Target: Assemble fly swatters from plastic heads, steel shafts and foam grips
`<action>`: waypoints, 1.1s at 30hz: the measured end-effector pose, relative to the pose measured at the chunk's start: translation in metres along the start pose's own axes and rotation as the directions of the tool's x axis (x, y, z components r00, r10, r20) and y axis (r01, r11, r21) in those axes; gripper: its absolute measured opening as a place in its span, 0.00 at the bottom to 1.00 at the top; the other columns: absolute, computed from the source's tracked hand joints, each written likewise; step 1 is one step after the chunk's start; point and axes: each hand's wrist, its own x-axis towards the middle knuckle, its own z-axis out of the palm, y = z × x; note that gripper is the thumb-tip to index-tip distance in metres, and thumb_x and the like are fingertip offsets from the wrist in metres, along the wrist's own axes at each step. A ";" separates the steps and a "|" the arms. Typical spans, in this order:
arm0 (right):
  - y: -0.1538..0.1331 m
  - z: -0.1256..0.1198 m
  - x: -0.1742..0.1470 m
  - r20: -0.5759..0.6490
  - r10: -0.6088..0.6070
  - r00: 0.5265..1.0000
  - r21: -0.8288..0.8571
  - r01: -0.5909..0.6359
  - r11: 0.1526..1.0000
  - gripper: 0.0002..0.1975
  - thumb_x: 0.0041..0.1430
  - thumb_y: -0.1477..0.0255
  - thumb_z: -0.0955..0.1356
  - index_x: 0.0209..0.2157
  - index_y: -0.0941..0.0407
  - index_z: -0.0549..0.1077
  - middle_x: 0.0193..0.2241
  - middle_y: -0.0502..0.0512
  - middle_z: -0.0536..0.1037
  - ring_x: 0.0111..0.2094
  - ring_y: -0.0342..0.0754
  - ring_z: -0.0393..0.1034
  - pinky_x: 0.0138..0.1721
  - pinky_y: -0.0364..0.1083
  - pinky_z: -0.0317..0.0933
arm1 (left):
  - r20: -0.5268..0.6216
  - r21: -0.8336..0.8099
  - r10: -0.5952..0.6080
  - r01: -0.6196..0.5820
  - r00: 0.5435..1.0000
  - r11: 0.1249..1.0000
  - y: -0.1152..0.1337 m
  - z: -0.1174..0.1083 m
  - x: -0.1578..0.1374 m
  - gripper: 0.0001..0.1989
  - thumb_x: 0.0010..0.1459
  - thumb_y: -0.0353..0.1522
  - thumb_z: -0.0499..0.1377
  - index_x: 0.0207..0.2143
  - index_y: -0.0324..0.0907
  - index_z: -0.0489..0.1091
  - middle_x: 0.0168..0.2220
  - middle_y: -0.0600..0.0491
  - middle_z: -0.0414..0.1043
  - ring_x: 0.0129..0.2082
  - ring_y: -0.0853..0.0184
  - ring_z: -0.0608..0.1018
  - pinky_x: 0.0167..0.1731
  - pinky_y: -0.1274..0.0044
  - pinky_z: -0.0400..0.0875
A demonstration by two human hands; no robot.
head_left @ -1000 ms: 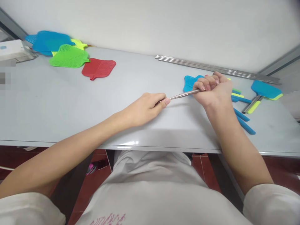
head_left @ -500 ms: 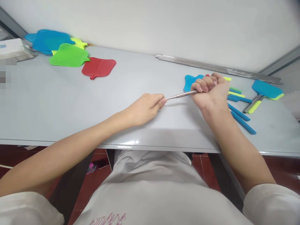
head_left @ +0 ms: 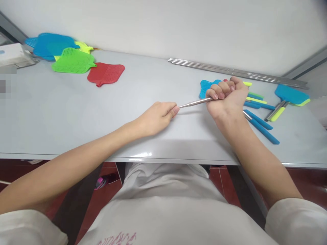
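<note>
A thin silver telescopic rod [head_left: 195, 102] stretches between my two hands above the grey table. My left hand [head_left: 161, 117] pinches its narrow left end between thumb and fingers. Around the thicker right part, my right hand [head_left: 226, 98] is closed with the palm turned up, and the rod's far end is hidden in it. Partly covered by the right fingers, a blue fly swatter head [head_left: 205, 89] lies on the table behind. Just right of that hand are several blue handles [head_left: 264, 131] and a yellow-green handle [head_left: 277, 114].
Swatter heads lie at the back left: blue [head_left: 55, 46], green [head_left: 74, 62] and red [head_left: 107, 73]. Several metal rods [head_left: 219, 69] rest along the wall. Another blue swatter head [head_left: 291, 94] is at the right. A white box [head_left: 15, 54] stands far left.
Both hands keep their hold on the rod. The view has shifted slightly, and the hands sit a touch further left in it; otherwise little differs.
</note>
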 end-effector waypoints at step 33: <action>0.016 -0.006 0.003 -0.042 0.244 0.969 -0.109 -0.247 0.963 0.18 0.52 0.74 0.57 0.17 0.56 0.40 0.10 0.42 0.41 0.10 0.36 0.37 0.11 0.38 0.40 | 0.229 0.182 0.046 -0.089 0.972 0.979 0.005 -0.005 -0.004 0.17 0.58 0.39 0.43 0.19 0.42 0.54 0.16 0.56 0.57 0.17 0.71 0.62 0.21 0.76 0.51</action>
